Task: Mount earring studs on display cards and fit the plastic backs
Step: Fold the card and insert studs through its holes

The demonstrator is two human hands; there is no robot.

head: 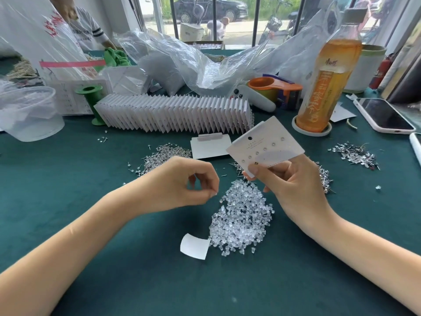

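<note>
While right hand (293, 183) grips display card (265, 145), left hand (182, 181) curled, fingertips pinched, contents indiscernible.

Dark teal desk (68, 224); white display card (266, 142) dotted with clear studs; clear plastic backs (243, 215); green spool (91, 103); orange bottle (328, 83); orange tape dispenser (271, 86).

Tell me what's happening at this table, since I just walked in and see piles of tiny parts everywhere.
A person is mounting earring studs on cards. The right hand holds a white display card with a row of studs through it. The left hand has fingertips pinched together above the heap of clear plastic backs; what they hold is too small to tell. A long row of white cards stands behind on the green cloth table.
</note>
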